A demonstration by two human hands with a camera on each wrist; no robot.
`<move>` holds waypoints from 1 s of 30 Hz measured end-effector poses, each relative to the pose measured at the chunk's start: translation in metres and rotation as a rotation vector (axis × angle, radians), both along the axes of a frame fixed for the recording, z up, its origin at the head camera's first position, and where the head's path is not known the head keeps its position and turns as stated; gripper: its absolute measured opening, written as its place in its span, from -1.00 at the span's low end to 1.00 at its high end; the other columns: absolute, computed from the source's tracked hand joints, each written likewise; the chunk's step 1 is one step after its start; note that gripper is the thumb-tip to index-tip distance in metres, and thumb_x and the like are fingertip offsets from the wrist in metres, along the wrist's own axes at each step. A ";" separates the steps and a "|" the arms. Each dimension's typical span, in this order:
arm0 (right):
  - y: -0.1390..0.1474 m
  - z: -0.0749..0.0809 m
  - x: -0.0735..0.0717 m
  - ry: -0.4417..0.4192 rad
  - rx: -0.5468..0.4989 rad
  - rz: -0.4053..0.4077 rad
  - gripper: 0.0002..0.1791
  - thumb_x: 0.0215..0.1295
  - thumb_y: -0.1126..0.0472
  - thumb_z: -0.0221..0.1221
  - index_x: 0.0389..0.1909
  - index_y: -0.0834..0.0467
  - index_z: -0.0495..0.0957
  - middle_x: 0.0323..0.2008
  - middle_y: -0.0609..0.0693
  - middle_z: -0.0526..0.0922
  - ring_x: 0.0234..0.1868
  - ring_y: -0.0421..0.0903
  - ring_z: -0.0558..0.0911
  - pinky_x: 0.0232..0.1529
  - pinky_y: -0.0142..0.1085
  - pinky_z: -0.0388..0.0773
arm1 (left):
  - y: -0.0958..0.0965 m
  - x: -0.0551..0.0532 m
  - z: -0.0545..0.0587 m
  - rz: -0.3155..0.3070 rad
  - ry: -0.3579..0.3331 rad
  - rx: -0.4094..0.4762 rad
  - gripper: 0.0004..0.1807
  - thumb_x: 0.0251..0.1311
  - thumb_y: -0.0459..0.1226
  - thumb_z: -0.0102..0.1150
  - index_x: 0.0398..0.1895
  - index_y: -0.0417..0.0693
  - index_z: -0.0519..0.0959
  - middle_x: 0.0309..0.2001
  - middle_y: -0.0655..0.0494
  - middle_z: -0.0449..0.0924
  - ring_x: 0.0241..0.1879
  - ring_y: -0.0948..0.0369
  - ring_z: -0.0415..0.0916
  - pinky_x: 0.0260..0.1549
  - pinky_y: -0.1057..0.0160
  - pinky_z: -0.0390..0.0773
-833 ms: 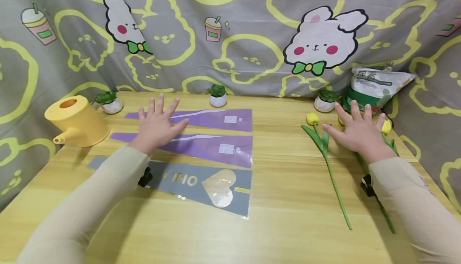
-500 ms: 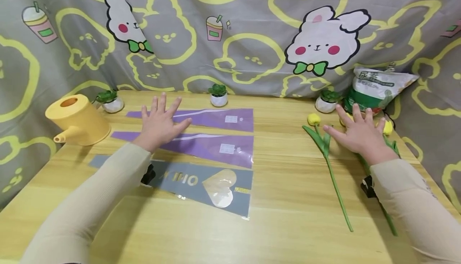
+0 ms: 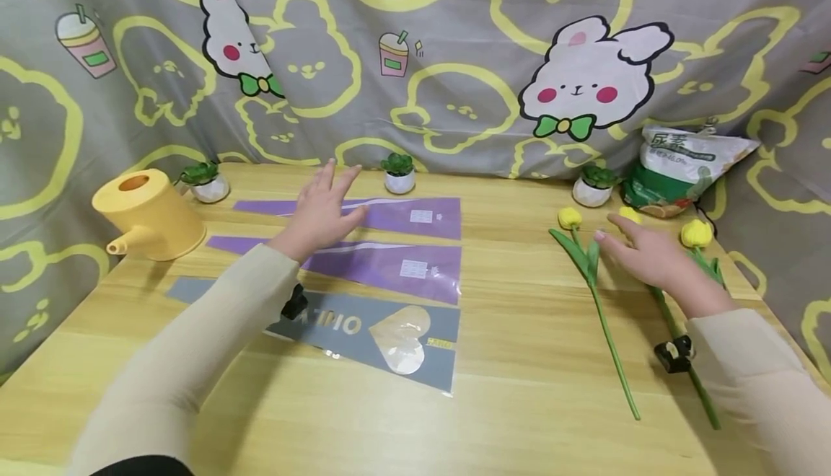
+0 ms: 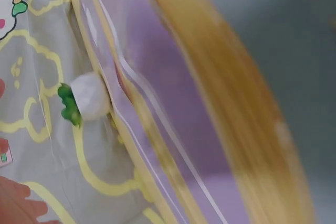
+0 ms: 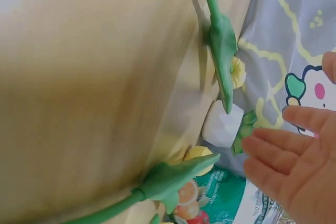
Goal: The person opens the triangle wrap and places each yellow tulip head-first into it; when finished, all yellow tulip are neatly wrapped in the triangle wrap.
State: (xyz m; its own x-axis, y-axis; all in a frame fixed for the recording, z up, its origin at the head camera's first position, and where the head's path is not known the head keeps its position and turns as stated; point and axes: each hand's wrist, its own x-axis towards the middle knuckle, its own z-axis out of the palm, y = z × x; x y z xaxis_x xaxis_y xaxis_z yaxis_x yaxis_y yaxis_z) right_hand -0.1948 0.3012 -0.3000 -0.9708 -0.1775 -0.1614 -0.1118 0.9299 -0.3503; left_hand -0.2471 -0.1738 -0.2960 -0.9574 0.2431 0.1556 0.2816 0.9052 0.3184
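Observation:
My left hand (image 3: 324, 209) hovers over two purple tapered plastic sleeves (image 3: 425, 270), fingers extended and holding nothing. Its fingers (image 4: 23, 203) show at the lower left corner of the left wrist view. Below them on the table lies a grey sleeve (image 3: 431, 368) with a clear heart window and gold lettering, partly covered by my left forearm. On the right, my right hand (image 3: 656, 256) is held above artificial yellow tulips, turned sideways with straight fingers and nothing in it. One tulip (image 3: 569, 218) lies left of it, another bloom (image 3: 628, 215) peeks out behind the fingers, and a third (image 3: 697, 233) sits to its right.
A yellow watering can (image 3: 152, 216) stands at the left. Small potted succulents (image 3: 399, 173) line the table's back edge, before a patterned grey curtain (image 3: 454, 43). A white and green bag (image 3: 682, 169) leans at the back right corner.
My left hand has shifted right over the purple sleeves. My right hand has turned sideways and drawn its spread fingers together, uncovering the right tulip bloom. The tabletop things stay put.

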 end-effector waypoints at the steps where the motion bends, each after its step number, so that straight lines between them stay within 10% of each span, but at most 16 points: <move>1: 0.000 -0.001 0.002 -0.005 -0.023 0.008 -0.17 0.40 -0.23 -0.35 0.40 0.35 -0.17 0.19 0.59 0.16 0.15 0.49 0.23 0.03 0.31 0.23 | 0.004 -0.002 0.001 -0.011 -0.004 0.007 -0.22 0.19 0.04 -0.03 0.45 0.17 -0.06 0.45 -0.23 -0.34 0.40 -0.22 -0.29 0.28 -0.27 -0.19; 18: -0.001 -0.019 0.031 -0.203 -0.469 -0.014 -0.20 0.43 -0.10 -0.19 0.42 0.30 -0.27 0.28 0.53 0.03 0.15 0.41 0.34 0.09 0.14 0.35 | 0.071 -0.040 -0.005 -0.184 -0.083 0.092 -0.30 0.23 -0.02 -0.06 0.43 0.25 -0.02 0.46 -0.11 -0.18 0.42 -0.08 -0.17 0.26 -0.27 -0.06; 24: 0.001 -0.027 0.039 -0.246 -0.573 -0.046 -0.21 0.44 -0.03 -0.15 0.41 0.32 -0.30 0.27 0.53 0.02 0.16 0.37 0.36 0.04 -0.13 0.49 | 0.090 -0.050 -0.010 -0.261 -0.140 0.172 -0.28 0.25 -0.12 0.02 0.44 0.13 -0.01 0.45 0.04 -0.05 0.40 0.07 -0.04 0.34 0.03 0.02; 30: 0.002 -0.034 0.043 -0.275 -0.733 -0.047 -0.21 0.43 0.11 -0.09 0.39 0.39 -0.32 0.25 0.55 0.00 -0.02 -0.31 0.48 -0.06 -0.41 0.52 | 0.100 -0.061 -0.021 -0.254 -0.208 0.214 -0.25 0.22 -0.15 0.12 0.43 0.08 0.03 0.43 0.09 0.01 0.38 0.08 0.02 0.34 0.10 0.05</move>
